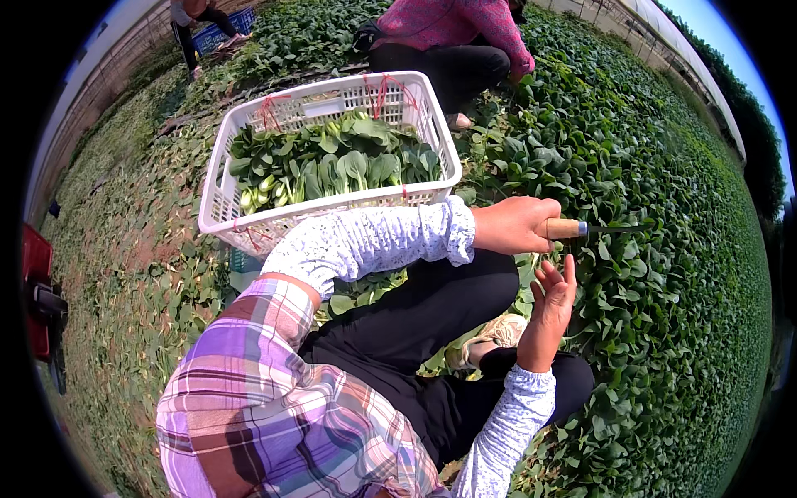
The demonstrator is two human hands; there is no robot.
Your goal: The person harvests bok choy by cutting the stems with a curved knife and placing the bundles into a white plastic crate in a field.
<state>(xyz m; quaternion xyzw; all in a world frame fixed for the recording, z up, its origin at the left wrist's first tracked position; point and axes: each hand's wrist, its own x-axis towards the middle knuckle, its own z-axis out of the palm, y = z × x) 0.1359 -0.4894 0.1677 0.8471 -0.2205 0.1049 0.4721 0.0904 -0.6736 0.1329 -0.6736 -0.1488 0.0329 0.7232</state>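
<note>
My left hand [515, 225] is closed around the light wooden handle of a knife [565, 228]; its thin dark blade points right, over the leaves. Below it, my right hand [551, 308] is raised with its fingers apart, holding nothing. Both arms wear white patterned sleeve covers. A dense bed of leafy green plants [647, 292] grows beyond the hands. Beside my left arm stands a white plastic crate [443, 146], tied with red cords. Heads of bok choy [324, 165] with pale stems lie packed inside it.
A co-worker in a pink top [436, 22] crouches behind the crate. Another person [205, 22] is farther back beside a blue crate [233, 28]. Loose leaves litter the ground [143, 243] left of the white crate. A red object [37, 292] is at the far left.
</note>
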